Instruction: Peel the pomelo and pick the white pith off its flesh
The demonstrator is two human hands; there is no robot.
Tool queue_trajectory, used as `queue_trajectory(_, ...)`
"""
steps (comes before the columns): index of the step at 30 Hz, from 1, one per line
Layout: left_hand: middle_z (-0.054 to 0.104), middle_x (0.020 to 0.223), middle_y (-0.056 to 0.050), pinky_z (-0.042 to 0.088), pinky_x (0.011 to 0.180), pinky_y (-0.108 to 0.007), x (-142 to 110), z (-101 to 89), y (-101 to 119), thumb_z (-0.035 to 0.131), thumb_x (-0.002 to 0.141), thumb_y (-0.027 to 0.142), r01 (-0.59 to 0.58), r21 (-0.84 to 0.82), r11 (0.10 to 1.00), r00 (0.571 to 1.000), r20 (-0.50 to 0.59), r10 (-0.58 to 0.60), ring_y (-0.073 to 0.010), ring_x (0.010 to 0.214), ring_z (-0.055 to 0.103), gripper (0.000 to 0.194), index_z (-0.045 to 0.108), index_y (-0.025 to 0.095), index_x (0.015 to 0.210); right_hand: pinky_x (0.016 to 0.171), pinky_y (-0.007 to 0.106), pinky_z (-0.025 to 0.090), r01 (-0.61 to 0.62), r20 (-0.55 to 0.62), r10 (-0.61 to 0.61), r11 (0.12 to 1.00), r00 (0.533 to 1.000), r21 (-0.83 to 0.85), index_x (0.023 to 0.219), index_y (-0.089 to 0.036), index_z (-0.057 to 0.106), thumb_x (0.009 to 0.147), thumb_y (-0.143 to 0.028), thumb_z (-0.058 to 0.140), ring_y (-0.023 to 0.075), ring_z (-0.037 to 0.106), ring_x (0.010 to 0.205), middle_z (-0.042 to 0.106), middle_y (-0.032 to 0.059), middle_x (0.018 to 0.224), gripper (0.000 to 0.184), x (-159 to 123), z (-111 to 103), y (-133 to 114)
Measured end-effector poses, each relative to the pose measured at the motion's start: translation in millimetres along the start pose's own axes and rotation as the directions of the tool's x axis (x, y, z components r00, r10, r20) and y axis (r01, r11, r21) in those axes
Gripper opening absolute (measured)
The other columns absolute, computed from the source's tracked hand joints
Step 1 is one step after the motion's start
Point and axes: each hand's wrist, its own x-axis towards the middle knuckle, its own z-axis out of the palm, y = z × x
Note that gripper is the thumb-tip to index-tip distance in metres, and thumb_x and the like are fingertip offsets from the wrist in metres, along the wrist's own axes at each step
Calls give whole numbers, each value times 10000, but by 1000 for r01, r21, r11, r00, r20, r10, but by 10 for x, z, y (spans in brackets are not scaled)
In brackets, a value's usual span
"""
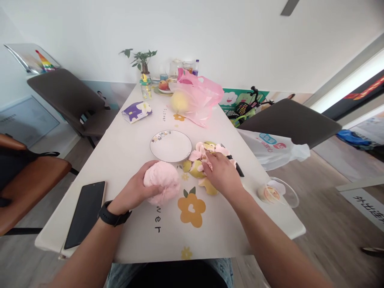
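Presently, the plate (171,149), white with a dark rim and small printed figures, lies flat on the surface (129,148). The pink fruit (164,182) is on the near side of the plate, grasped by the left hand (138,185), thumb across its near face; whether its underside meets the surface cannot be told. The right hand (223,173) is right of the plate, fingers bent down onto the peels (197,169); whether it grips a piece cannot be determined. The peels, yellow-green outside and pink inside, lie loosely heaped just beside the plate's right edge. The phone (85,214) lies well apart, to the near left of the plate, screen dark. Beyond the plate are the tissues (137,112), to the left, and the pink bag (205,98), to the right, with a yellow fruit (180,101) at its left part. The tub (265,194) is well apart, to the plate's near right.
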Motion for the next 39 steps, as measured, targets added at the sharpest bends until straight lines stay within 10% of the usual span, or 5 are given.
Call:
queue_trajectory(6,593,1388,-102,502,1018,-457,-9,119,3,687,801,491,21,-31,999,990,-137,-25,-316,1234,596,695,453,243,1407,631,313,494,-108,329,-57,880,943,462,1272,-217,541,955,-413,538,172,632,683,701,36,907,373,-510,53,-605)
queue_trajectory(19,594,1389,-87,444,1077,-477,-25,205,58,695,779,569,14,97,995,980,-198,6,-327,1277,557,708,492,251,1378,698,317,455,336,98,-376,897,921,288,1070,-188,609,1014,-246,421,189,588,798,655,70,934,204,-586,105,-714)
queue_trajectory(39,664,1296,-53,535,948,-406,23,239,244,701,787,523,-40,198,979,985,-160,72,-311,1187,609,585,581,237,1284,673,306,400,345,220,-410,895,885,282,887,-192,545,984,-185,411,175,547,780,632,54,915,165,-468,34,-645)
